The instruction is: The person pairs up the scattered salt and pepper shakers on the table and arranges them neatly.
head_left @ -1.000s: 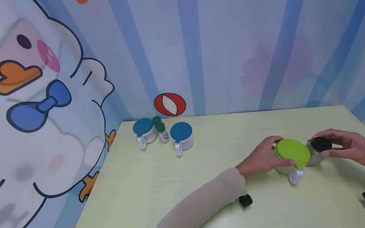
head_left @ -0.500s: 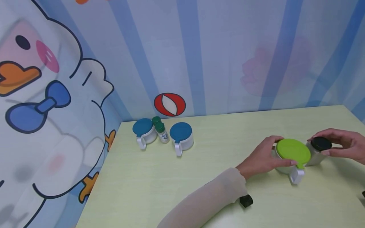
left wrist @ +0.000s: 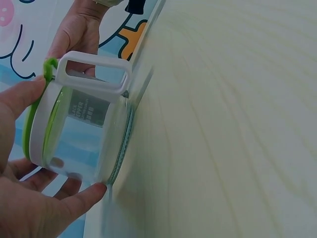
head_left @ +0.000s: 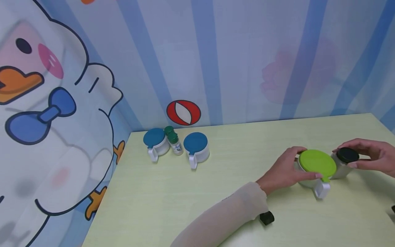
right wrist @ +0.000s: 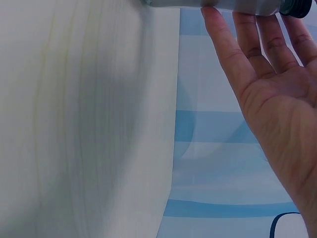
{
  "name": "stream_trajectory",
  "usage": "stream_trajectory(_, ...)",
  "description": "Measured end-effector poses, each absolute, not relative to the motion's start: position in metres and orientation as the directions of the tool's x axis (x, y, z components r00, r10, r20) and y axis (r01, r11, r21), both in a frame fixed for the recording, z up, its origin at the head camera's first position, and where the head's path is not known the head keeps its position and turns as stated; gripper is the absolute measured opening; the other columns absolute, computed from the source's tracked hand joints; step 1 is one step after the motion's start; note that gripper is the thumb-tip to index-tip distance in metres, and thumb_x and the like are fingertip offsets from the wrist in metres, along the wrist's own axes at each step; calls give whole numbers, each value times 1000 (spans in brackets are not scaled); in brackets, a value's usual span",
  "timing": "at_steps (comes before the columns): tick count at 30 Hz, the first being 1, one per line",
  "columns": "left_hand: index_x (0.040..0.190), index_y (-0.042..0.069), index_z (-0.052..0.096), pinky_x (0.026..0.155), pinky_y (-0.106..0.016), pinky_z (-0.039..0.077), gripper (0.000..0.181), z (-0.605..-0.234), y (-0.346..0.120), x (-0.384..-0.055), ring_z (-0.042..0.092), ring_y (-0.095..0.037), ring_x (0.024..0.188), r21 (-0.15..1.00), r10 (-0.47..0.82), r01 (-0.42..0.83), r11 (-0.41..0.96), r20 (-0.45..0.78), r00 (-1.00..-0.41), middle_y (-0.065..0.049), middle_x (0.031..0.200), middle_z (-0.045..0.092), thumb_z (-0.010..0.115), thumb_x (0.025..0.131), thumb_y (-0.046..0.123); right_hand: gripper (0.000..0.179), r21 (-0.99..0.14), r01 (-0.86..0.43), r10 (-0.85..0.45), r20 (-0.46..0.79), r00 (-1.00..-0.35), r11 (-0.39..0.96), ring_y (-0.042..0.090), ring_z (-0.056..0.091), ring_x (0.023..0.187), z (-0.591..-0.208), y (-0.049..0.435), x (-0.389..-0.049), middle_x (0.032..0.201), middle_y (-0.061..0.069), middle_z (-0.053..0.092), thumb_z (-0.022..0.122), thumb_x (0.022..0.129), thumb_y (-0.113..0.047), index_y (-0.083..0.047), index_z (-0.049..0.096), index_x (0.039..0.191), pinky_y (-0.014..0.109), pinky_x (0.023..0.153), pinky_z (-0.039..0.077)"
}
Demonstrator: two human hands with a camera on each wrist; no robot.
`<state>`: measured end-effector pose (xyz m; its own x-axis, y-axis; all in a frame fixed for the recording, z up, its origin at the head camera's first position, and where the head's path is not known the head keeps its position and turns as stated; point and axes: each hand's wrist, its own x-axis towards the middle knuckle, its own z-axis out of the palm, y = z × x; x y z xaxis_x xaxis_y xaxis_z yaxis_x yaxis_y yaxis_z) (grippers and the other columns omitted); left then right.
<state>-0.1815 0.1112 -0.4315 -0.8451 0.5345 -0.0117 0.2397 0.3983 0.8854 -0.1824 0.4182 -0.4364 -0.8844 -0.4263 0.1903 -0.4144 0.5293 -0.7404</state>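
My left hand grips a clear seasoning jar with a bright green lid and a white handle. Its thumb lies at the lid, and the fingers reach round the far side. Just right of that jar, my right hand holds a pepper bottle with a black cap between thumb and fingers. Jar and bottle stand upright side by side, touching or nearly so. Through the jar, the left wrist view shows the bottle's grey label. The right wrist view catches only part of the bottle.
Two white jars with blue lids stand at the table's back left. Between them are two green-capped shaker bottles. A black object shows below the left sleeve. Patterned walls border the pale table behind and left.
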Motion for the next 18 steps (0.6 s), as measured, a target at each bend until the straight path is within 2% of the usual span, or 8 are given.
stream_trajectory(4, 145, 33, 45, 93, -17, 47, 73, -432, 112, -181, 48, 6, 120, 884, 527, 240, 402, -9, -850, 22, 141, 47, 85, 83, 38, 50, -746, -383, -398, 173, -901, 545, -7, 58, 109, -437, 417, -182, 123, -17, 64, 70, 88, 12, 5, 53, 135, 23, 75, 57)
stream_trajectory(10, 145, 33, 45, 94, -18, 47, 74, -432, 114, -180, 48, 6, 122, 882, 521, 245, 403, -1, -854, 22, 141, 47, 85, 83, 39, 50, -752, -409, -421, 192, -886, 518, -6, 58, 110, -441, 419, -182, 125, -18, 63, 68, 89, 13, 6, 49, 135, 23, 77, 57)
stream_trajectory(18, 148, 33, 44, 97, -19, 47, 76, -433, 116, -182, 46, 5, 126, 880, 522, 244, 407, -5, -853, 21, 144, 45, 84, 83, 39, 50, -758, -373, -373, 185, -909, 534, -3, 60, 109, -440, 419, -182, 124, -13, 65, 70, 87, 13, 4, 52, 133, 24, 78, 57)
